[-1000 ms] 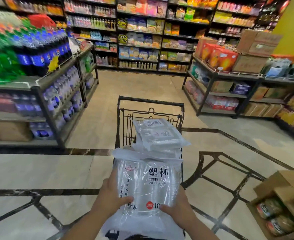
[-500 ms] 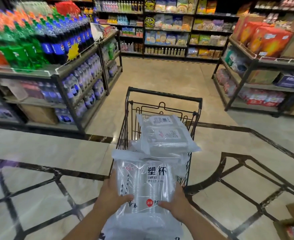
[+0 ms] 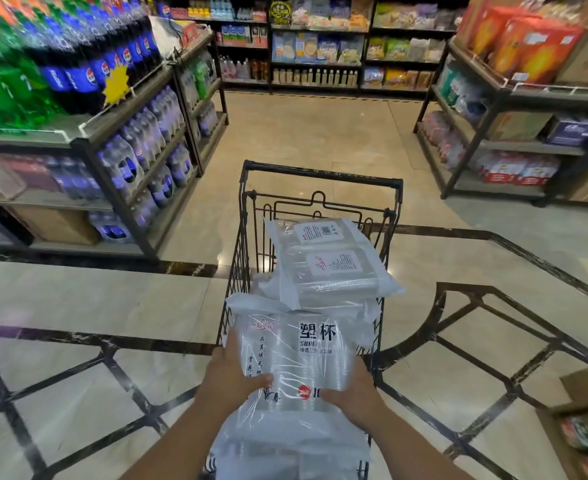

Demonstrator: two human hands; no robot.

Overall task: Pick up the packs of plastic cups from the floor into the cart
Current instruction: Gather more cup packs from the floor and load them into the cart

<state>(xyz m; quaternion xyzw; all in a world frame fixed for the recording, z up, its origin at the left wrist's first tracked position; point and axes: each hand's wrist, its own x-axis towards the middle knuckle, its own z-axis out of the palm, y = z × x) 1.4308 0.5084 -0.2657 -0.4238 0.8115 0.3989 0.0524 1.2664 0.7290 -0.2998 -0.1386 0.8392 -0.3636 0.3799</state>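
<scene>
Both hands are clamped on it: left hand (image 3: 232, 379) and right hand (image 3: 353, 393) each grip a bottom corner of the pack of cups (image 3: 296, 355), which is held over the near end of the cart (image 3: 320, 176). I'd lower it flat onto the packs (image 3: 330, 261) already inside, since that wrap looks slippery. The front reads 塑杯 with "SUBE…" underneath, and the sticker text is too small to read. Pepsi bottles (image 3: 88, 74) are on the left shelf.

Hidden: fingers of left hand (image 3: 232, 379) and right hand (image 3: 351, 396) beneath clear plastic pack of cups (image 3: 296, 358), thumbs alone visible | black wire cart (image 3: 320, 176): floor covered by stacked cup packs (image 3: 330, 271), near end cut by lower edge | brown cardboard box (image 3: 583, 420): cropped at right | green and blue soda bottles (image 3: 43, 64): blurred | white label (image 3: 320, 232): print illegible
</scene>
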